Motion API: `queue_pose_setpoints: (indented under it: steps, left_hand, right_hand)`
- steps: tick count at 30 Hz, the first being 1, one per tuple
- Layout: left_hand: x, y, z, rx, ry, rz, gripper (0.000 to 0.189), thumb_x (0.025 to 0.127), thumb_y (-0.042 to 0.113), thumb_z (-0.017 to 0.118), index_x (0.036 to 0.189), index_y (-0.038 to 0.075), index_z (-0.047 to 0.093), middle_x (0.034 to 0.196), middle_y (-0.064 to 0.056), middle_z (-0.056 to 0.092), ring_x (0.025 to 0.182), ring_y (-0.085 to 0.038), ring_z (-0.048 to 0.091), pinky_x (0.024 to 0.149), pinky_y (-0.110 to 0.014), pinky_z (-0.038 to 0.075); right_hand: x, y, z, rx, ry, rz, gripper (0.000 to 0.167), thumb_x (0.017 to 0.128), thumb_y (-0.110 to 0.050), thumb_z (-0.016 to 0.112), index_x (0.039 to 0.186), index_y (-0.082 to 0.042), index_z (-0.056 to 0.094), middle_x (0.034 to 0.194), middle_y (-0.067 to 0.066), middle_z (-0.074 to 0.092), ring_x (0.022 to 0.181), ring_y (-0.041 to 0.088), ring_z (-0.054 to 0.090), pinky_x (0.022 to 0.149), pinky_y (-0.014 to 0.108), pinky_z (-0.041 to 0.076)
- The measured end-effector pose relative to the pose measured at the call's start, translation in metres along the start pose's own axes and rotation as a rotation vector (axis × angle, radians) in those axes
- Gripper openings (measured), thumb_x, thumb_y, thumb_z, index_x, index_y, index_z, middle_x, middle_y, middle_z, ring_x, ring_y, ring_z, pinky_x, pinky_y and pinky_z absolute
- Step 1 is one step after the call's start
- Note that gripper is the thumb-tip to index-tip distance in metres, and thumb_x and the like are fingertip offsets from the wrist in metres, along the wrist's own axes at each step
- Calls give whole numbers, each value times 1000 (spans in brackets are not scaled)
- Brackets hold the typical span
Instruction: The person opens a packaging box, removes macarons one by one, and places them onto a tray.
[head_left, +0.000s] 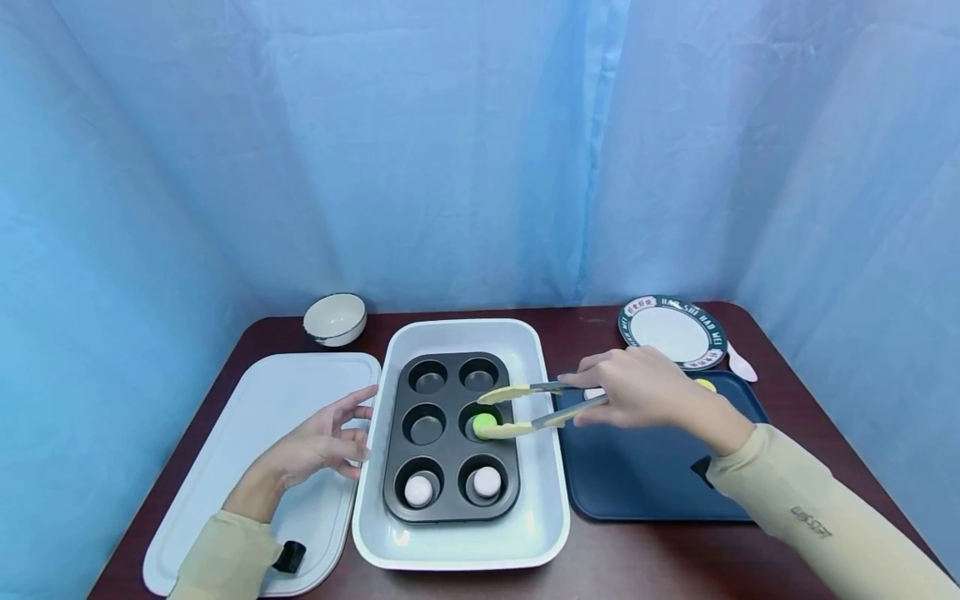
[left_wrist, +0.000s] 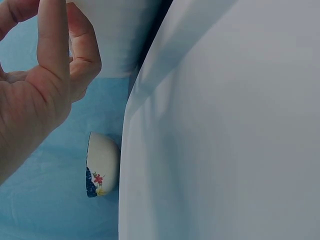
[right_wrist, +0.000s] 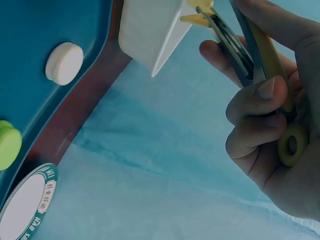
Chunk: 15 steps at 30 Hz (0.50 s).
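Note:
My right hand (head_left: 645,387) grips a pair of tongs (head_left: 517,428) with yellow tips. The tips are spread apart over the right middle cup of a dark muffin pan (head_left: 453,467), the lower one right at a small green round piece (head_left: 483,422) in that cup. Two white round pieces (head_left: 418,491) lie in the front cups, one in each. The pan sits in a deep white tray (head_left: 557,508). At this tray's left rim is my left hand (head_left: 318,446), its fingers loosely bent and holding nothing.
A blue tray (head_left: 637,483) on the right bears a white disc (right_wrist: 65,64) and a green disc (right_wrist: 9,145). Behind it are a green-rimmed plate (head_left: 667,333) and a white spoon (head_left: 741,364). To the left lie a flat white tray (head_left: 262,417) and a bowl (head_left: 335,319).

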<state>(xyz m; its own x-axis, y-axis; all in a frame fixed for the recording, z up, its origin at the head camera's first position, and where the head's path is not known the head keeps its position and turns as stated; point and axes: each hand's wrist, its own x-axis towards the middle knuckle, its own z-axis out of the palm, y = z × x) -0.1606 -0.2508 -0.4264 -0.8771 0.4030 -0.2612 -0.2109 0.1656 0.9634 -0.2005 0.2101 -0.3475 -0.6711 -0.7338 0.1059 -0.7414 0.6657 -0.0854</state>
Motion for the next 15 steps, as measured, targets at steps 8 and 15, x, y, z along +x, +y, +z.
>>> queue_pose_setpoints:
  steps: [8,15]
  left_hand:
    - [0,0,0,-4,-1,4,96,82,-1,75,161,17,24,140,-25,39,93,-29,67,74,-55,61]
    - [0,1,1,-5,5,-3,96,82,-1,75,161,17,24,141,-25,39,94,-29,68,74,-55,61]
  right_hand:
    - [15,-6,-12,22,-72,6,54,78,-46,86,124,-20,75,93,-4,72,49,1,42,43,21,39]
    - [27,-18,-23,11,-127,37,48,76,-42,88,119,-22,78,90,-4,72,51,5,44,43,24,39]
